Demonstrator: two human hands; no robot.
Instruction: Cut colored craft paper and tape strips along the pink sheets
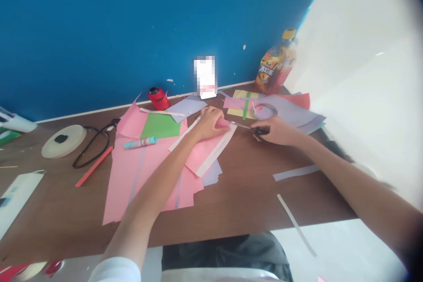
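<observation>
My left hand (211, 122) is closed on a sheet of pink paper (201, 154) that has white strips along its edges. In my right hand (276, 131) is a pair of scissors (256, 129), gripped by its dark handles. The scissors' blades point left and reach the paper's upper right corner, beside my left fingers. Whether the blades are apart is too small to make out. Beneath the held sheet lie larger pink sheets (124, 185) and some lilac paper (213, 174). A light blue glue stick (140, 142) rests on the pink sheets, left of my left hand.
Against the blue wall stand a red thread spool (158, 98), a bright blurred-out upright rectangle (205, 77) and a drink bottle (276, 64). A tape roll (265, 111) sits among coloured papers at the right. Leftward are a round white disc (64, 141), a black cable (107, 147) and a red strip (94, 166).
</observation>
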